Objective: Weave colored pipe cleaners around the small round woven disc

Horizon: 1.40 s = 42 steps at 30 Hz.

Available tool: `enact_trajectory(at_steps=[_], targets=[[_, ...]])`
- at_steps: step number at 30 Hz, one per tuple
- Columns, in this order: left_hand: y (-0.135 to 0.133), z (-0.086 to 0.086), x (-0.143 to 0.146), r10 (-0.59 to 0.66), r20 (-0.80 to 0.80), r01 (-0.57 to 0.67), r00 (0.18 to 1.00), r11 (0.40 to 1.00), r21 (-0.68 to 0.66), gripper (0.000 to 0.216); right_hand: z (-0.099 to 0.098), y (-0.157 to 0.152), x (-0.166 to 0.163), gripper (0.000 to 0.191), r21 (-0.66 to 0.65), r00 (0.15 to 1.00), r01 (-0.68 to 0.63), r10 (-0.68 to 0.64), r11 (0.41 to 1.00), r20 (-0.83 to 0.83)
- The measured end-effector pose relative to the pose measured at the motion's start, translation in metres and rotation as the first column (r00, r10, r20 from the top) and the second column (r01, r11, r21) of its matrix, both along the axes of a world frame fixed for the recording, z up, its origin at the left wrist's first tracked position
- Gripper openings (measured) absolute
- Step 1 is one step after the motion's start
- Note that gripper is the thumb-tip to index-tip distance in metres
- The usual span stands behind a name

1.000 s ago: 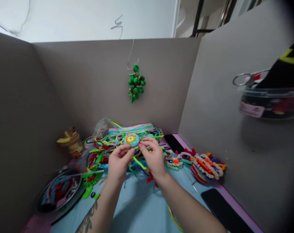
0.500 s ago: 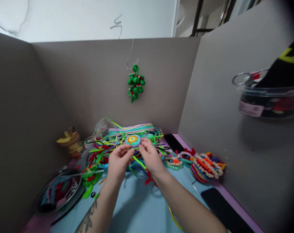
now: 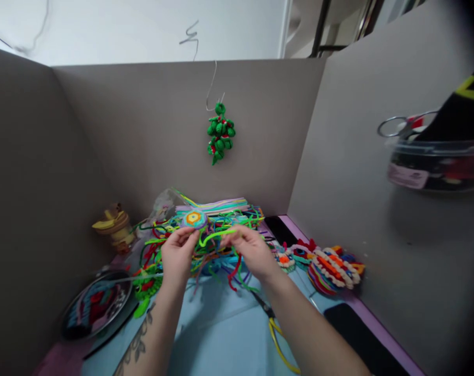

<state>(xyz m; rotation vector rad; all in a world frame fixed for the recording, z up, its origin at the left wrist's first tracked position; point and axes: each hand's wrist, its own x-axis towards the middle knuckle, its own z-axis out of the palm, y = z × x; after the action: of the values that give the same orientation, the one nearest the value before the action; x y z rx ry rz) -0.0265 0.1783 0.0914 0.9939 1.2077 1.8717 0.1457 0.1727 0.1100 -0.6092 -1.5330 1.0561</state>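
Observation:
My left hand [image 3: 176,254] pinches a small round woven disc [image 3: 194,218] with an orange and yellow centre and a teal and purple rim, held above the table. My right hand [image 3: 251,249] pinches a bright green pipe cleaner [image 3: 218,235] that arcs from its fingers toward the disc. Other coloured strands hang down below both hands. Behind them lies a big tangled pile of pipe cleaners [image 3: 217,211] in many colours.
Grey partition walls close in the blue table [image 3: 217,339]. A green ornament [image 3: 220,133] hangs on a hook. Finished woven pieces [image 3: 331,266], a phone [image 3: 358,339], yellow-handled scissors [image 3: 276,334], a round tin [image 3: 96,308], a yellow figure [image 3: 114,227] and a scissor tub [image 3: 436,156].
Both hands have drawn apart: the left carried the disc up and left, and the right pulled a green pipe cleaner out to the right. The scissors on the table have come into view.

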Motion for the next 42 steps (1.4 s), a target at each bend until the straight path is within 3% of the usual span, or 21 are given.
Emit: enact_trajectory(at_steps=[2, 4, 7, 9, 11, 13, 14, 15, 17, 20, 25, 31, 35, 38, 42], targets=[[0.004, 0.002, -0.008, -0.03, 0.14, 0.033, 0.99, 0.999, -0.013, 0.035, 0.001, 0.008, 0.011, 0.035, -0.028, 0.962, 0.116, -0.119, 0.993, -0.245], [0.005, 0.006, -0.013, -0.11, 0.271, 0.122, 0.956, 0.992, -0.028, 0.04, 0.0, 0.018, 0.022, 0.032, -0.084, 0.9, 0.226, -0.241, 0.97, -0.364], [0.004, 0.011, -0.014, -0.174, 0.327, 0.197, 0.929, 0.98, -0.038, 0.043, -0.005, 0.032, 0.035, 0.029, -0.138, 0.912, 0.29, -0.317, 0.947, -0.261], [0.004, 0.011, -0.013, -0.158, 0.312, 0.179, 0.937, 0.983, -0.04, 0.043, -0.007, 0.034, 0.039, 0.026, -0.055, 0.892, 0.441, -0.445, 0.896, -0.085], [0.004, 0.009, -0.011, -0.113, 0.265, 0.128, 0.958, 0.991, -0.041, 0.042, -0.007, 0.031, 0.038, 0.03, 0.148, 0.73, 0.675, -0.683, 0.723, 0.008], [0.004, 0.006, -0.007, -0.071, 0.197, 0.081, 0.978, 0.996, -0.04, 0.041, -0.005, 0.024, 0.033, 0.034, 0.35, 0.558, 0.78, -0.829, 0.52, -0.012], [0.003, 0.004, -0.005, -0.06, 0.163, 0.067, 0.985, 0.997, -0.039, 0.04, -0.004, 0.019, 0.028, 0.03, 0.428, 0.549, 0.757, -0.836, 0.494, -0.006], [0.002, 0.002, -0.002, -0.059, 0.137, 0.064, 0.989, 0.997, -0.038, 0.039, -0.004, 0.015, 0.023, 0.025, 0.491, 0.589, 0.693, -0.808, 0.528, 0.038], [-0.002, 0.001, 0.005, -0.084, 0.103, 0.089, 0.991, 0.995, -0.042, 0.036, -0.004, 0.009, 0.012, 0.015, 0.555, 0.684, 0.509, -0.701, 0.658, 0.203], [-0.011, 0.004, 0.017, -0.129, 0.047, 0.132, 0.991, 0.99, -0.056, 0.034, -0.008, 0.006, -0.002, 0.014, 0.518, 0.712, 0.384, -0.602, 0.764, 0.362], [-0.021, 0.013, 0.025, -0.169, -0.008, 0.168, 0.986, 0.983, -0.077, 0.03, -0.009, 0.008, 0.0, 0.007, 0.47, 0.764, 0.35, -0.537, 0.81, 0.357], [-0.019, 0.013, 0.017, -0.287, 0.027, 0.288, 0.958, 0.953, -0.09, 0.029, 0.001, 0.01, 0.016, 0.007, 0.484, 0.789, 0.362, -0.538, 0.797, 0.296], [-0.019, 0.013, 0.01, -0.366, 0.026, 0.367, 0.93, 0.921, -0.134, 0.03, 0.004, 0.012, 0.021, 0.006, 0.417, 0.814, 0.415, -0.534, 0.809, 0.227], [-0.019, 0.015, 0.007, -0.433, 0.03, 0.433, 0.901, 0.89, -0.145, 0.029, 0.005, 0.014, 0.024, 0.006, 0.324, 0.861, 0.37, -0.452, 0.871, 0.231], [-0.018, 0.016, 0.004, -0.478, 0.018, 0.477, 0.878, 0.871, -0.122, 0.028, 0.004, 0.016, 0.025, 0.01, 0.077, 0.941, 0.186, -0.2, 0.98, 0.272]])
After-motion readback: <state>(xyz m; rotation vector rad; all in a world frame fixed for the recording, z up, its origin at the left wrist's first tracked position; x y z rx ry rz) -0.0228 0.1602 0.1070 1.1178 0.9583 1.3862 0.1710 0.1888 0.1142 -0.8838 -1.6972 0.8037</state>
